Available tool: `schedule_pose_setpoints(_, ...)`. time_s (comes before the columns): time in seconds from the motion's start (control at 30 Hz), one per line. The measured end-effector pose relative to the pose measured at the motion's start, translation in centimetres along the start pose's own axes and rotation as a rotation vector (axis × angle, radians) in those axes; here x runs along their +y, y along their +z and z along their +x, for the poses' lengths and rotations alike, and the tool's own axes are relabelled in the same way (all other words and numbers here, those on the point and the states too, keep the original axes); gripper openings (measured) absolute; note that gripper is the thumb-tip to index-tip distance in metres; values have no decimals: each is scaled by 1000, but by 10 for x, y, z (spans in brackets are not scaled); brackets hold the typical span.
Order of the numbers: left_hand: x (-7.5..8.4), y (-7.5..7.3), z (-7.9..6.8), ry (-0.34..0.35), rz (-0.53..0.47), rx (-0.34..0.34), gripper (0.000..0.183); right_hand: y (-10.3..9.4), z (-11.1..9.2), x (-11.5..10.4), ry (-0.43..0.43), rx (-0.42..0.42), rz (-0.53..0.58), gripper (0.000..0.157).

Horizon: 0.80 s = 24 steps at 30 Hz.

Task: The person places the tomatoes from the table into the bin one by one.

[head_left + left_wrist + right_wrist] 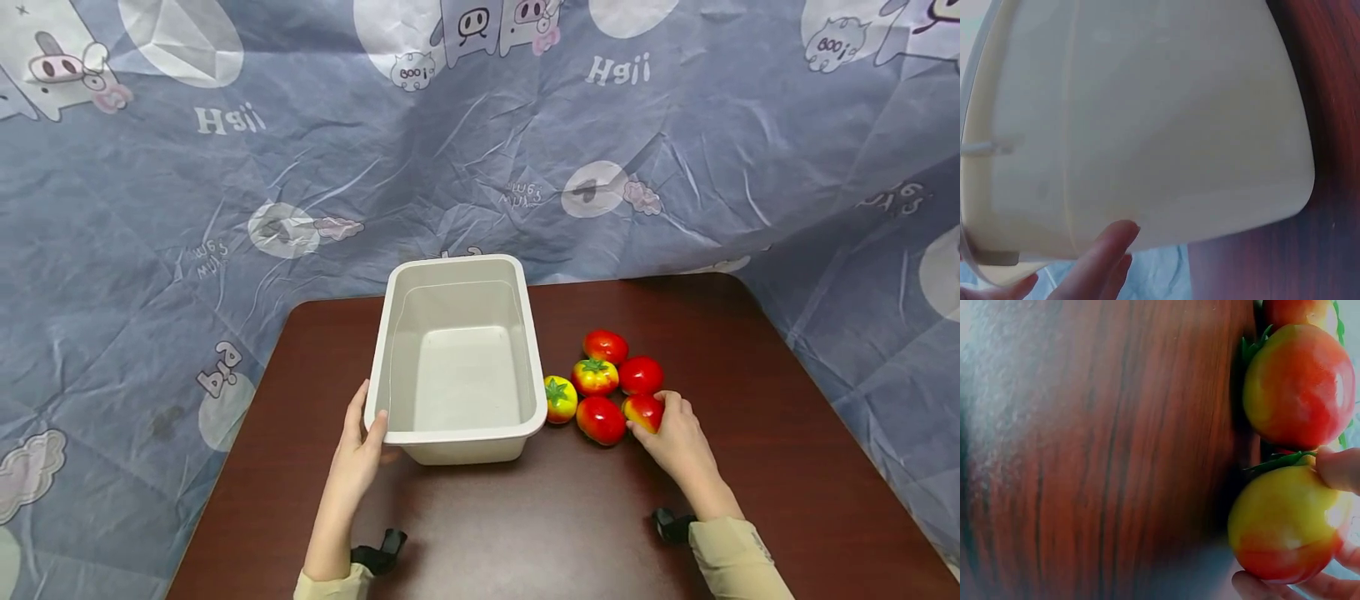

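A deep off-white plastic bin (465, 437) stands at the middle of the table with nothing inside. My left hand (358, 454) holds its near left corner, the thumb over the rim and the fingers along the outer wall; in the left wrist view a finger (1107, 256) lies against that wall (1179, 125). To the right of the bin, my right hand (682, 442) grips a red and yellow tomato (643, 412) between thumb and fingers. Up close in the right wrist view, this tomato (1285, 519) shows a green leafy top, and the fingers wrap its far side.
Several more shiny tomatoes cluster between the bin and my right hand, among them a red one (601, 420) and a yellow one with a green star top (559, 400). The dark brown table (555, 525) meets a blue printed cloth (465, 167) behind.
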<state>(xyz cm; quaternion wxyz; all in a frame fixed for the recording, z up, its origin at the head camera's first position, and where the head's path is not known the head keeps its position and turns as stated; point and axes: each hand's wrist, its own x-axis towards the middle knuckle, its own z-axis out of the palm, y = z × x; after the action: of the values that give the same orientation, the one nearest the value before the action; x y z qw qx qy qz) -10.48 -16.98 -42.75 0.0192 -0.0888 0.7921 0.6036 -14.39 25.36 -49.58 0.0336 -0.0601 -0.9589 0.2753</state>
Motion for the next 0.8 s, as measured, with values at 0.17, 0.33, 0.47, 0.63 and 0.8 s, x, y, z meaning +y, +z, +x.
schedule_pose_setpoints(0.17, -1, 5, 1, 5, -76, 33, 60, 0, 1, 0, 25, -7, 10, 66)
schedule_pose_setpoints(0.33, -2, 9, 0, 5, -57, 71, 58, -1, 2, -1, 66, -19, 31, 70)
schedule_pose_setpoints(0.47, -2, 11, -1, 12, -21, 104, 57, -3, 1, -2, 84, 12, 44, 73)
schedule_pose_setpoints(0.63, -3, 13, -1, 26, -16, 127, 57, -14, 0, -15, 72, 112, 66, 70)
schedule_pose_setpoints(0.8, -5, 16, -1, 25, -2, 160, 56, -28, 0, -42, 12, 167, 105, 68)
